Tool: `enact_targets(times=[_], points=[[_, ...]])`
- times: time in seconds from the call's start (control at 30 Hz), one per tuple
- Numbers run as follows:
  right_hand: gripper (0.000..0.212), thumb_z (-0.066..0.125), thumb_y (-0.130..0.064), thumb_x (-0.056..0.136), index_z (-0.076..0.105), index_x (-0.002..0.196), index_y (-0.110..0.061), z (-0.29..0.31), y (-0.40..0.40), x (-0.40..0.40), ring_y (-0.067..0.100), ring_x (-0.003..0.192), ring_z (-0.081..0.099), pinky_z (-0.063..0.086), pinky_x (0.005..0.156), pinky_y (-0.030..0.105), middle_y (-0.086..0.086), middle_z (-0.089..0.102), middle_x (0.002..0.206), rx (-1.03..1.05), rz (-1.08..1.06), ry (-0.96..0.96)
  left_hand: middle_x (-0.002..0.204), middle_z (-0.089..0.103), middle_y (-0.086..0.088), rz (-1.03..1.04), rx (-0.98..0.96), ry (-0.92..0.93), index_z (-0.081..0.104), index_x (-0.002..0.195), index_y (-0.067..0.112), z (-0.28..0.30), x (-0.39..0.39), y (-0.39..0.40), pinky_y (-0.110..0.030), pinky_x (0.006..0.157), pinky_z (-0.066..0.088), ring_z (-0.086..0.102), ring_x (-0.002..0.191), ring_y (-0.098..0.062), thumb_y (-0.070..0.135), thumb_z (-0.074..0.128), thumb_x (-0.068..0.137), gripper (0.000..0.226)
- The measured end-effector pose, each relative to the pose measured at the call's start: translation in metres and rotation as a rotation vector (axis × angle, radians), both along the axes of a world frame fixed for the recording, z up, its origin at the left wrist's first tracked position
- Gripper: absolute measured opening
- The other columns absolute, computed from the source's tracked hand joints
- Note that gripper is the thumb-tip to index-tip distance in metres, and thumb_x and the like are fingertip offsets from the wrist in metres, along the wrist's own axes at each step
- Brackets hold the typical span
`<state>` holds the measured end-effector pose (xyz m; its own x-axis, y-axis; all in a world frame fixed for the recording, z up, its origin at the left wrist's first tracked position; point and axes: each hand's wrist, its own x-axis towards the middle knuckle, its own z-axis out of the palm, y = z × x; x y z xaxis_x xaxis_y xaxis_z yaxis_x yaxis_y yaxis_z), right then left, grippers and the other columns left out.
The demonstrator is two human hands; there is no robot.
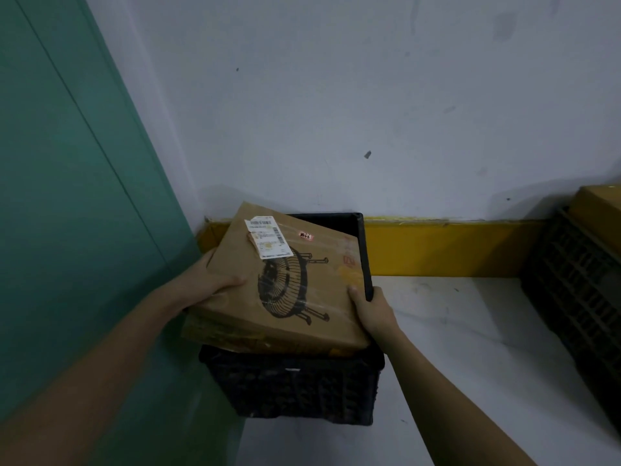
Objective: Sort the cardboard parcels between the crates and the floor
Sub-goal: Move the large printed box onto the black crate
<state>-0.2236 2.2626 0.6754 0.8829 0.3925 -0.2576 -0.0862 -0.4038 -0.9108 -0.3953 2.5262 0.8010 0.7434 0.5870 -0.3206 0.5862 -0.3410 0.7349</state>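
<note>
A brown cardboard parcel (pixel 285 280) with a black fan drawing and a white shipping label sits tilted over a black plastic crate (pixel 295 388) in the corner. My left hand (pixel 215 280) grips the parcel's left edge, thumb on top. At the right edge my right hand (pixel 373 311) holds it near the front corner, thumb on the top face. The parcel hides most of the crate's inside; I cannot tell whether it rests on the rim or is lifted.
A green wall panel (pixel 67 196) runs along the left. The white wall has a yellow skirting strip (pixel 447 247). Another dark crate (pixel 578 297) holding a cardboard box (pixel 601 210) stands at the right edge. Pale floor (pixel 453 331) lies between the crates.
</note>
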Motion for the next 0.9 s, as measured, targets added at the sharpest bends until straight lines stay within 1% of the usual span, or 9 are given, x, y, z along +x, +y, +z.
enact_targets(times=[0.1, 0.2, 0.27, 0.33, 0.4, 0.53, 0.63, 0.77, 0.9], points=[[0.042, 0.047, -0.057, 0.098, 0.043, 0.119, -0.021, 0.003, 0.0, -0.003, 0.027, 0.098, 0.06, 0.052, 0.087, 0.045, 0.003, 0.057, 0.107, -0.035, -0.01, -0.029, 0.159, 0.031, -0.009, 0.072, 0.132, 0.011, 0.01, 0.159, 0.027, -0.006, 0.0, -0.005, -0.05, 0.11, 0.039, 0.044, 0.134, -0.034, 0.06, 0.081, 0.066, 0.121], [0.052, 0.049, -0.061, 0.094, 0.043, 0.124, -0.019, 0.009, -0.001, -0.008, 0.029, 0.099, 0.061, 0.054, 0.087, 0.047, 0.007, 0.058, 0.115, -0.149, -0.036, -0.125, 0.165, 0.015, -0.008, -0.001, 0.53, 0.171, 0.0, 0.158, 0.036, 0.002, -0.004, -0.013, -0.06, 0.114, 0.029, 0.027, 0.145, -0.037, 0.079, 0.065, 0.069, 0.118], [0.062, 0.05, -0.062, 0.093, 0.041, 0.134, -0.016, 0.016, -0.002, -0.009, 0.032, 0.106, 0.059, 0.053, 0.089, 0.048, 0.011, 0.055, 0.125, -0.247, -0.031, -0.192, 0.167, 0.003, -0.004, -0.105, 0.808, 0.235, -0.004, 0.157, 0.037, 0.01, -0.004, -0.024, -0.065, 0.117, 0.015, 0.01, 0.151, -0.033, 0.076, 0.054, 0.08, 0.104], [0.066, 0.051, -0.058, 0.095, 0.038, 0.141, -0.014, 0.028, -0.004, -0.01, 0.036, 0.115, 0.055, 0.05, 0.094, 0.049, 0.014, 0.049, 0.134, -0.345, 0.019, -0.268, 0.167, -0.001, -0.001, -0.206, 0.951, 0.206, -0.003, 0.158, 0.035, 0.017, -0.001, -0.039, -0.066, 0.117, 0.009, 0.002, 0.152, -0.031, 0.067, 0.048, 0.09, 0.091], [0.066, 0.049, -0.056, 0.098, 0.035, 0.146, -0.013, 0.044, -0.007, -0.011, 0.036, 0.126, 0.048, 0.046, 0.101, 0.049, 0.015, 0.043, 0.143, -0.416, 0.089, -0.327, 0.167, 0.004, -0.001, -0.268, 0.959, 0.153, 0.01, 0.158, 0.036, 0.018, 0.005, -0.052, -0.064, 0.118, 0.01, 0.006, 0.152, -0.031, 0.061, 0.045, 0.094, 0.077], [0.067, 0.039, -0.058, 0.1, 0.034, 0.151, -0.015, 0.085, -0.022, -0.013, 0.032, 0.139, 0.037, 0.038, 0.111, 0.047, 0.01, 0.038, 0.153, -0.492, 0.167, -0.442, 0.159, 0.034, -0.001, -0.304, 0.889, 0.103, 0.038, 0.148, 0.035, 0.018, 0.025, -0.072, -0.056, 0.119, 0.021, 0.028, 0.145, -0.027, 0.065, 0.039, 0.094, 0.062], [0.065, 0.035, -0.058, 0.102, 0.034, 0.153, -0.018, 0.116, -0.041, -0.011, 0.03, 0.143, 0.032, 0.035, 0.114, 0.046, 0.008, 0.035, 0.158, -0.537, 0.184, -0.54, 0.156, 0.037, 0.0, -0.381, 0.822, 0.067, 0.039, 0.147, 0.036, 0.027, 0.043, -0.093, -0.053, 0.117, 0.025, 0.03, 0.143, -0.029, 0.066, 0.034, 0.096, 0.06], [0.061, 0.034, -0.058, 0.102, 0.036, 0.153, -0.024, 0.154, -0.075, -0.002, 0.026, 0.144, 0.032, 0.035, 0.113, 0.044, 0.003, 0.037, 0.158, -0.597, 0.166, -0.657, 0.153, 0.04, -0.003, -0.435, 0.712, 0.018, 0.048, 0.142, 0.034, 0.049, 0.071, -0.132, -0.053, 0.111, 0.031, 0.034, 0.139, -0.032, 0.056, 0.03, 0.096, 0.054], [0.06, 0.035, -0.059, 0.101, 0.04, 0.151, -0.026, 0.189, -0.122, 0.015, 0.025, 0.14, 0.039, 0.039, 0.11, 0.043, 0.001, 0.043, 0.155, -0.633, 0.159, -0.698, 0.15, 0.041, -0.007, -0.459, 0.685, -0.01, 0.042, 0.148, 0.031, 0.071, 0.101, -0.175, -0.052, 0.109, 0.034, 0.034, 0.137, -0.034, 0.075, 0.027, 0.09, 0.074]])
